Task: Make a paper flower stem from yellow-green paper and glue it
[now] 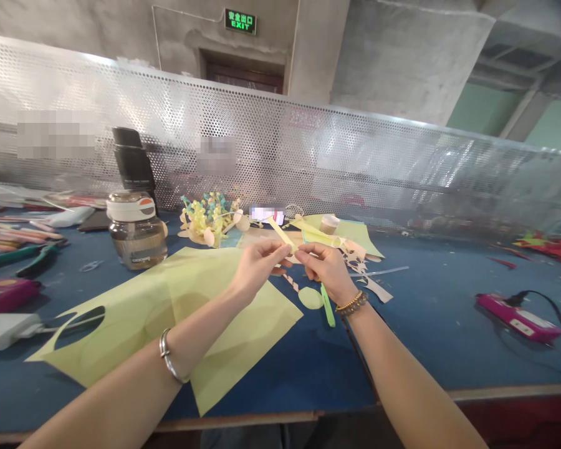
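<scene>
A narrow yellow strip (282, 233) is pinched between my two hands at the middle of the view and points up and away. My left hand (263, 263) holds it with thumb and fingers closed. Close beside it, my right hand (325, 265) is also closed on the strip's near end, the fingertips of both hands almost touching. Below my hands a pale green paper disc (311, 298) lies beside a bright green cutter or pen (328, 305). Large yellow-green sheets (224, 330) spread out under my left forearm; one has an oval hole.
A lidded jar (138, 234) and a black bottle (133, 159) stand at the left, near pliers (42, 259). Small yellow and blue flowers (208, 215), a phone (267, 215) and paper scraps (355, 252) lie behind my hands. A magenta power strip (518, 318) is at the right.
</scene>
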The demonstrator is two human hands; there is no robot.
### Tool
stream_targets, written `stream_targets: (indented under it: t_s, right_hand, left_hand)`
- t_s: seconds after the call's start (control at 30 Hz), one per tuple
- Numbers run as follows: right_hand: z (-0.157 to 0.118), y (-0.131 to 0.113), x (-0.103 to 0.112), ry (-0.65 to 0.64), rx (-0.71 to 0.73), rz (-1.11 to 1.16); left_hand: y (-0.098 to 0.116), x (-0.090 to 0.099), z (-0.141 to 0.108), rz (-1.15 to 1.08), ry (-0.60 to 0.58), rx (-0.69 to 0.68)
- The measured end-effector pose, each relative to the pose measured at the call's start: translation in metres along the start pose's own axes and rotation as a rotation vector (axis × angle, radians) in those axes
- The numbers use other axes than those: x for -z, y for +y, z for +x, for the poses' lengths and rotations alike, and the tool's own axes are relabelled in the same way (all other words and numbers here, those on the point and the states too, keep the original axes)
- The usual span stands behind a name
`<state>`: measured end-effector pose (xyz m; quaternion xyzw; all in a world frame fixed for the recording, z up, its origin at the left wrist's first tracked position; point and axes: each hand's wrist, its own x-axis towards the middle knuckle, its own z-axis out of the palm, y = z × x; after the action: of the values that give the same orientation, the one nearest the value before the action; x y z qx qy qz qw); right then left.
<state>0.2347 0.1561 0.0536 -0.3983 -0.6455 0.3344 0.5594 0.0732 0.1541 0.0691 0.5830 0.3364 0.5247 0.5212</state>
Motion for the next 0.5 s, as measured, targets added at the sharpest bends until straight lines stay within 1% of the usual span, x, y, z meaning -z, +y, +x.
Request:
stream_targets:
  t_s: [0.13, 0.23, 0.3, 0.37, 0.43, 0.5]
  right_hand:
    - [0.0000, -0.0007, 0.0006, 0.007, 0.005, -0.016]
    - [0.0005, -0.0009, 0.0010, 0.042, -0.016, -0.031]
    - [0.0009, -0.0010, 0.0010, 0.069, -0.039, -0.041]
    - [0.0010, -0.0016, 0.0007, 0.092, -0.059, -0.047]
    - [0.0008, -0.0028, 0.0004, 0.102, -0.069, -0.045]
    - [0.0003, -0.0042, 0.0003, 0.096, -0.070, -0.040]
  left_hand:
    - [-0.0011, 0.0000, 0.0002, -0.026, -0.001, 0.015]
    - [-0.0020, 0.0017, 0.0007, 0.011, 0.039, -0.033]
    - [-0.0024, 0.0029, 0.0000, 0.067, 0.088, -0.107]
    - [-0.0023, 0.0031, -0.0018, 0.154, 0.120, -0.218]
    - [-0.0021, 0.0017, -0.0042, 0.260, 0.131, -0.339]
    - [-0.0021, -0.0005, -0.0061, 0.346, 0.132, -0.419]
